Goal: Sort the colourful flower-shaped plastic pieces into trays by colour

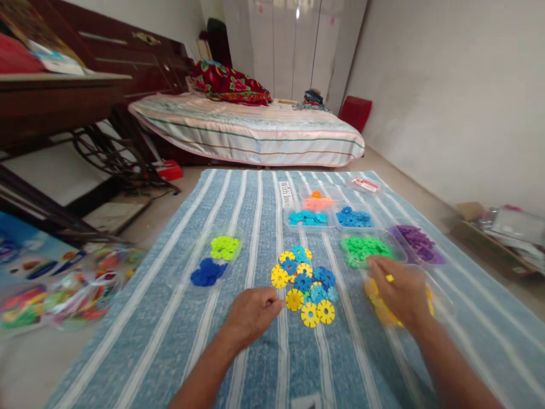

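Note:
My left hand (253,312) is closed, its knuckles beside a loose pile of slotted plastic discs; whether anything is in it is hidden. The pile mixes yellow discs (294,300), dark blue discs (303,282) and light blue discs (318,293), some overlapping. Over a clear tray of yellow discs (378,304), my right hand (400,289) has its fingers curled together. A small yellow spot shows at its fingers; I cannot make out what it is. Just beyond those fingertips are green discs (366,249) in another clear tray.
Other clear trays hold purple discs (414,243), blue discs (353,217), turquoise discs (307,218), orange discs (318,202), and lime discs (225,247) with navy discs (208,272). A striped cloth (162,318) lies under everything. A bed (255,133) stands beyond; bagged toys (63,295) lie left.

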The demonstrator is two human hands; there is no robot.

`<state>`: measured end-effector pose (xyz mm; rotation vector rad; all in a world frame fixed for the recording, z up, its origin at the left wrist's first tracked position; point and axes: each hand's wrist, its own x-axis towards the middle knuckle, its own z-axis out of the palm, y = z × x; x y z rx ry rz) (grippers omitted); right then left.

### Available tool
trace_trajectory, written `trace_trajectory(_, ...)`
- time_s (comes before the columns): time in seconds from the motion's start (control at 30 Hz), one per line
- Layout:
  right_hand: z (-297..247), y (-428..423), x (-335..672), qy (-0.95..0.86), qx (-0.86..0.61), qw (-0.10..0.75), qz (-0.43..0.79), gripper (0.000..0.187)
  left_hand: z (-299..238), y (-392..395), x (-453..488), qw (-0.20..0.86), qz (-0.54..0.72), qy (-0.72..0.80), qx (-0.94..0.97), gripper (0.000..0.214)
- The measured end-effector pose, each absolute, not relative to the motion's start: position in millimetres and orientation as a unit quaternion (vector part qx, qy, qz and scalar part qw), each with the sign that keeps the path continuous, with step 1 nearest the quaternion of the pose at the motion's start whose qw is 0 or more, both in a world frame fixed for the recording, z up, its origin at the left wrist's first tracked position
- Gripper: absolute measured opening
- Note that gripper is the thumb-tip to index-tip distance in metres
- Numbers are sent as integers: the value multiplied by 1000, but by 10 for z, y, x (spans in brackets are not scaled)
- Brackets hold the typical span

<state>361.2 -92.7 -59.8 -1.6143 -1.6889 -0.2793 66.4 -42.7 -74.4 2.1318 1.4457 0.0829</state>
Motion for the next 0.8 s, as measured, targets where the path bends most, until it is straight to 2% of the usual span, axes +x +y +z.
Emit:
trace_trajectory(0.1,-781,-1007,3088,-727,-570,381,-50,18,-729,-454,677,281,42,537,794,28)
trace_trajectory(0.3,-1015,-994,2623,-759,-538,366,-21,14,-732,-503,738,271,73,545,790,16)
trace_trajectory(0.57,-1045,-936,2393,-777,-571,263,-4,12,-806,-533,752,270,115,505,812,22)
trace_trajectory(0.8,-1131,-957,2344,-764,-561,319,-1,16,-838,-497,712,273,108,493,819,26)
